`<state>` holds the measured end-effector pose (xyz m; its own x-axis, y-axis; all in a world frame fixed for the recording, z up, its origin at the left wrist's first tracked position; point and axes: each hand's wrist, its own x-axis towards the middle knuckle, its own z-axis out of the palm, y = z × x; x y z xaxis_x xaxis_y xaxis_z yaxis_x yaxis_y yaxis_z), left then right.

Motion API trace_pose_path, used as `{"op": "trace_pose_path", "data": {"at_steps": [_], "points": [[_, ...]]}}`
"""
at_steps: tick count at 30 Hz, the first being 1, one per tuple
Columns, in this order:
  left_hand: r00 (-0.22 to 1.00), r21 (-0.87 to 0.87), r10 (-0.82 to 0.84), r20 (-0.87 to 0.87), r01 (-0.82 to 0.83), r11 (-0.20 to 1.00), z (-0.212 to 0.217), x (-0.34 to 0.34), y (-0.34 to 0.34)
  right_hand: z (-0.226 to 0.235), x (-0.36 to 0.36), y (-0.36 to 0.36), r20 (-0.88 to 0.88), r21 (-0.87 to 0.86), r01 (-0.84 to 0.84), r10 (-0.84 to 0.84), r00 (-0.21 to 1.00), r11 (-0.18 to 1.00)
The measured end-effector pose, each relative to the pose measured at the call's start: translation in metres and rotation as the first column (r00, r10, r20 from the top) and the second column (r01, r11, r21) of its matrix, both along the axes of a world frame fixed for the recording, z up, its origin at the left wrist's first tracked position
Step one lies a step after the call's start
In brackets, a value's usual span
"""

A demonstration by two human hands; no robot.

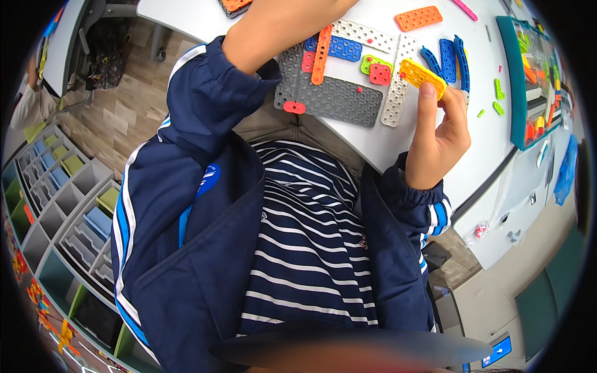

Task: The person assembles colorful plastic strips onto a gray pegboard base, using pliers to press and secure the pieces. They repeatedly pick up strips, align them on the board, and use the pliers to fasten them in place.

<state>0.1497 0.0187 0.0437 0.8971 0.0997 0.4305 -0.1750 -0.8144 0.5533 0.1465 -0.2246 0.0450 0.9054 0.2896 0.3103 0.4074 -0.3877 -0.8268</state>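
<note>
My right hand [440, 133] pinches a yellow perforated building plate [418, 74] between thumb and fingers, raised at the right side of the built piece. The built piece lies at the table's near edge: dark grey plates [339, 99], a light grey strip [395, 93] on its right, and another along its far side. On it sit a blue plate [344, 48], an orange strip [321, 56] and a red square piece [380, 74] over a lime green one. A red oval piece [294, 107] is at its near left corner. My left forearm [273, 31] reaches across the far left; its hand lies beyond the upper edge.
An orange perforated plate [418, 18] lies on the white table [491, 133] farther back. Blue plates [448, 59] and small green pieces [499, 90] lie to the right. A teal-edged parts box [517, 81] stands at the right. Shelves with trays [81, 180] are at the left.
</note>
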Motion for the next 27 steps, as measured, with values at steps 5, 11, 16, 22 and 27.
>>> {"op": "trace_pose_path", "data": {"at_steps": [5,11,16,22,27], "points": [[0.995,0.13,-0.076,0.061,0.068,0.989,-0.008,0.011,0.0,-0.004,0.0,-0.002,-0.024,0.0,0.02,-0.02,1.0,1.0],[0.989,-0.157,-0.122,0.088,0.135,0.978,0.005,-0.01,-0.008,-0.001,-0.002,0.002,-0.165,0.179,0.036,-0.006,0.986,0.983],[0.921,-0.455,-0.386,0.049,0.364,0.812,0.016,-0.049,-0.027,0.006,-0.009,0.005,-0.358,0.331,-0.037,0.161,0.92,0.943],[0.952,-0.214,-0.295,-0.085,0.272,0.938,0.019,-0.076,-0.017,0.005,-0.008,0.007,-0.199,0.093,-0.233,0.247,0.948,0.968],[0.977,-0.021,-0.207,-0.052,0.206,0.978,0.011,-0.084,-0.012,0.0,-0.005,0.012,0.058,-0.153,-0.194,0.205,0.977,0.969]]}}
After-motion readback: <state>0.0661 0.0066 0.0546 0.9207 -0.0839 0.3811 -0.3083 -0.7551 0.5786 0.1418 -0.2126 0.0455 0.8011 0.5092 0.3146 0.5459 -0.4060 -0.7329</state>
